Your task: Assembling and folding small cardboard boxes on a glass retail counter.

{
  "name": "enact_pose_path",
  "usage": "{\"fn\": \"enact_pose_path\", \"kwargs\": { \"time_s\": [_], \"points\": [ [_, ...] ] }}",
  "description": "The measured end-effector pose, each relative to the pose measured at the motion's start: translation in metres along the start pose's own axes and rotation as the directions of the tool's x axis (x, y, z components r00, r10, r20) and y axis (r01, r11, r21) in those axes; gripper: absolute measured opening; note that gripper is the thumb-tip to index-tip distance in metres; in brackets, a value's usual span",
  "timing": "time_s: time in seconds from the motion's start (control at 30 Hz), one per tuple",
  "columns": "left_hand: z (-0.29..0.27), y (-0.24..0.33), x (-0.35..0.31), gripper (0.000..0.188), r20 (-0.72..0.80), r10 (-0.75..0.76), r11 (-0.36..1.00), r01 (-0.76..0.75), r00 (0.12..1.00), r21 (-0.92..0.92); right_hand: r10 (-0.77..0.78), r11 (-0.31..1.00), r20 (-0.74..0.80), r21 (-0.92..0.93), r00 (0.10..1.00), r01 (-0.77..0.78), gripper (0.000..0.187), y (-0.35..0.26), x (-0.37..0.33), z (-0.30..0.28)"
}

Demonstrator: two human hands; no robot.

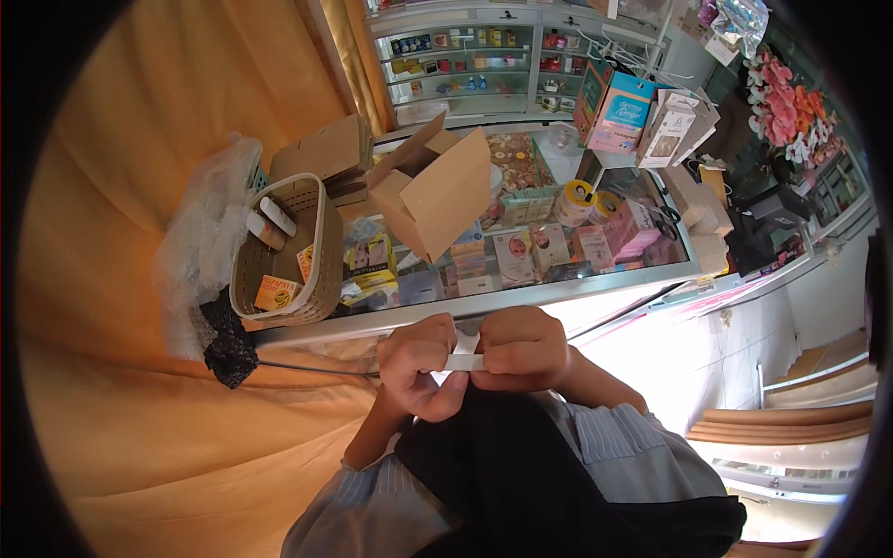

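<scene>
Just past the near edge of the counter and in front of my chest, my left hand [416,365] and my right hand [523,350] are close together. A short, narrow white strip [464,362] spans the gap between them, each end pinched in closed fingers. More pale material shows above it between the knuckles; whether it is tape or paper I cannot tell. Beyond my hands, a cardboard box [448,200] stands tilted on the glass counter [484,299] with its flaps up. To its left, a beige basket [327,256] holds white bottles [277,216] and small orange boxes [277,292].
Bubble wrap [206,242] and a black plastic bundle [230,344] lie left of the basket. Flattened cardboard [321,151] leans behind it. Yellow-lidded tubs [577,197] and pink boxes [633,228] sit at the right, below hanging packs [621,110]. An orange curtain [186,84] borders the left.
</scene>
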State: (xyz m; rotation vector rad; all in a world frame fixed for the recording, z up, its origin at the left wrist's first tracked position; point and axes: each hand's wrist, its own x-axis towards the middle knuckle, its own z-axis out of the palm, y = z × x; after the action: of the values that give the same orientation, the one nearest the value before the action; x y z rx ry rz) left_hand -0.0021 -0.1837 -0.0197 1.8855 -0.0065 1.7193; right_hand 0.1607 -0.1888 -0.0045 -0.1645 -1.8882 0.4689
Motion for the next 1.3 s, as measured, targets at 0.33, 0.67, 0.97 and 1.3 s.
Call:
{"fn": "enact_pose_path", "kwargs": {
  "time_s": [0.33, 0.67, 0.97, 1.3],
  "points": [
    [0.001, 0.000, 0.002, 0.025, 0.058, 0.020, 0.998, -0.024, 0.998, 0.060, 0.003, 0.999, 0.086, 0.040, 0.996, -0.006, 0.021, -0.003, 0.003, -0.006],
    [0.002, 0.004, 0.000, 0.023, 0.048, 0.002, 0.998, -0.005, 0.999, 0.057, 0.082, 0.993, -0.062, 0.090, 0.995, -0.076, 0.027, 0.004, -0.013, 0.003],
    [-0.007, 0.019, 0.013, 0.015, 0.281, -0.083, 0.973, 0.017, 0.956, 0.228, 0.118, 0.992, 0.081, 0.025, 0.990, -0.121, 0.031, -0.006, -0.005, -0.009],
    [0.001, 0.011, -0.003, 0.012, 0.025, -0.041, 0.999, 0.040, 0.999, 0.025, 0.126, 0.992, -0.019, 0.009, 0.992, -0.126, 0.032, -0.007, -0.012, 0.002]
  ]
}}
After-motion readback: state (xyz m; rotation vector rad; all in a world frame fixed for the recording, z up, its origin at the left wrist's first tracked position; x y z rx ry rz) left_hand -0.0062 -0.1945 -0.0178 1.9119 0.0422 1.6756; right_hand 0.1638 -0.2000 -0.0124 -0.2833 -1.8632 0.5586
